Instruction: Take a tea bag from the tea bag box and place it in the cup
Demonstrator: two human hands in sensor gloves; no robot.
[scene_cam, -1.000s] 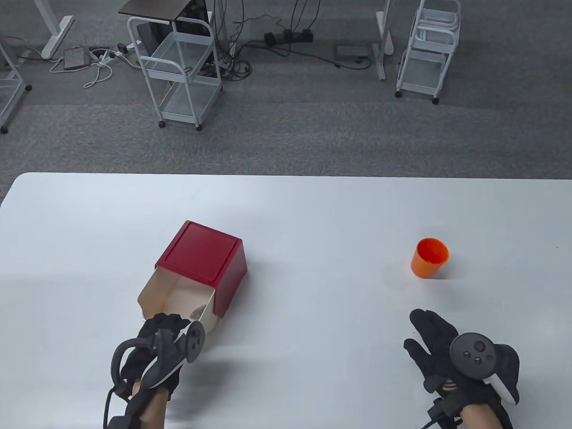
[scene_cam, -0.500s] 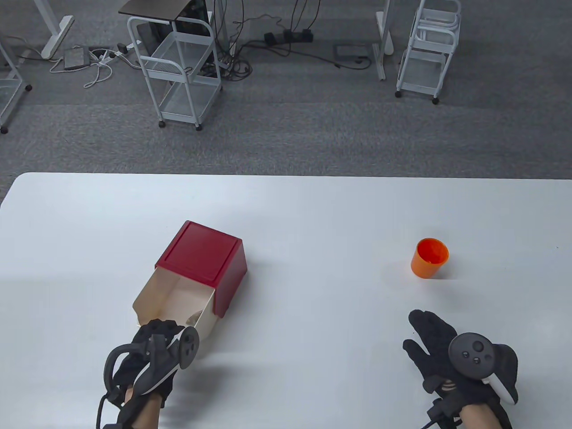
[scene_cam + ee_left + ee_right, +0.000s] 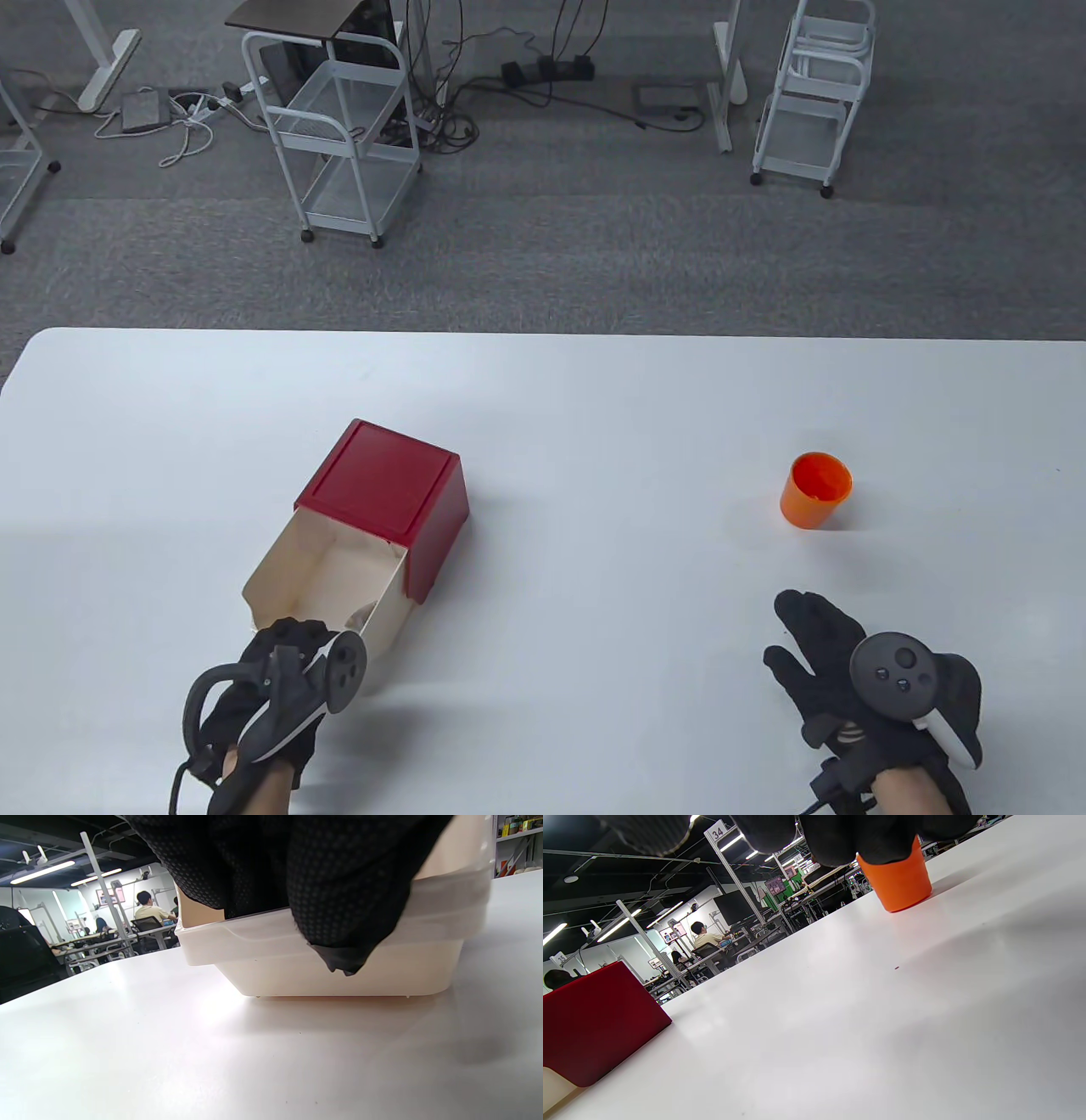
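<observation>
– Left hand [image 3: 280, 679]?
– Fingers hooked over front edge of cream drawer [image 3: 327, 586], pulled out of red box [image 3: 382, 492].
– Right hand [image 3: 840, 671]?
– Open, flat on table [image 3: 594, 407], holding nothing. Cup [image 3: 816, 490] nearby. Tea bag not clearly visible.

Grey carpet floor [image 3: 551, 246] lies beyond the white table [image 3: 594, 399]. On it stand 2 white wire-shelf trolleys [image 3: 344, 127] [image 3: 810, 93] — black cables and power strips [image 3: 543, 72] trail between them. Ceiling strip lights [image 3: 42, 872] glow over distant desks.
</observation>
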